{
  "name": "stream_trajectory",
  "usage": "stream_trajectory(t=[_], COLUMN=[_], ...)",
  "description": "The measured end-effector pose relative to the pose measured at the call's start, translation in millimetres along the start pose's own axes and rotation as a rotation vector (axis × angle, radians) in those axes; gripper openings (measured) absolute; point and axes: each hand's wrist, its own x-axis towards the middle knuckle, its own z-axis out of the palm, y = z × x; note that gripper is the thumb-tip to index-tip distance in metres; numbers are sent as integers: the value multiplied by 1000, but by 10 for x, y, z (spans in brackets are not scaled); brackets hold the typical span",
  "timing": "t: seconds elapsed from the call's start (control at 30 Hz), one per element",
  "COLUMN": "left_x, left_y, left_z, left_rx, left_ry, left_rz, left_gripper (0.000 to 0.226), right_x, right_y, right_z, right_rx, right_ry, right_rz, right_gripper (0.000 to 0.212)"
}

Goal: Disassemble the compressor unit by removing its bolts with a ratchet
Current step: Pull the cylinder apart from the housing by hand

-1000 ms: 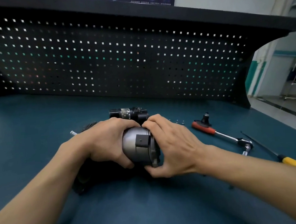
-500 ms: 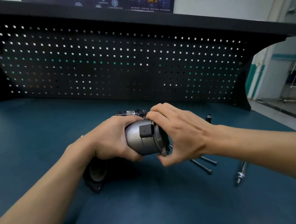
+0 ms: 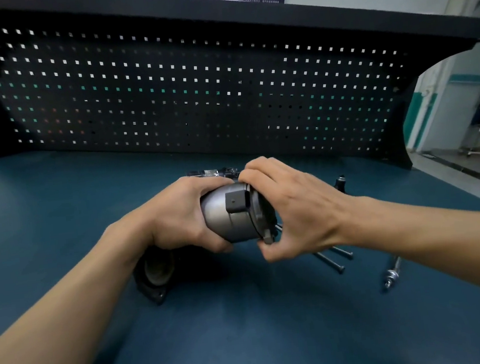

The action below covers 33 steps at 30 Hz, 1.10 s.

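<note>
The grey metal compressor unit (image 3: 230, 215), a short cylinder with a dark block on its side, is held above the blue table (image 3: 248, 329). My left hand (image 3: 183, 214) grips its rounded left end. My right hand (image 3: 291, 206) wraps its flanged right end, thumb under the rim. Two long bolts (image 3: 333, 259) lie on the table just under my right wrist. Only the chrome head end of the ratchet (image 3: 392, 272) shows below my right forearm. Its handle is hidden.
A dark ring-shaped housing part (image 3: 156, 272) lies on the table under my left wrist. Another dark component (image 3: 211, 172) sits behind my hands. A small black piece (image 3: 340, 183) stands past my right hand. A black pegboard (image 3: 194, 97) closes the back of the bench.
Both hands have lifted the compressor unit slightly and turned it a little. The view has shifted, so the ratchet's red handle and the yellow screwdriver are now out of sight and the bolts show.
</note>
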Motion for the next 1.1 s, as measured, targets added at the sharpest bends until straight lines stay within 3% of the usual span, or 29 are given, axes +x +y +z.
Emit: stream_trajectory(t=[0.4,0.7,0.8,0.87,0.97,1.03,1.1], left_x=[15,113,129,150,129,92,50], left_y=[94,161,135,134,124,129,152], left_z=[66,186,181,183,158,138,145], left_rx=[-12,252,286,325,349,358,408], left_ry=[11,-56,-69,-83,-53,-27,-11], left_rz=[16,-70,-91,-99,-122,-136,-132], left_gripper=[80,85,85,84,81,78,78], right_x=[-61,-320,-346,-405,-390,-291,-124], right_y=[106,273,289,265,258,331,370], right_z=[-11,261,304,311,229,130,48], right_rx=[114,93,117,398,1225,1526,1622], right_ry=[4,148,107,107,121,-221,-604], right_rz=[-64,-12,9,219,912,1232,1243], right_gripper=[83,91,95,93,80,96,106])
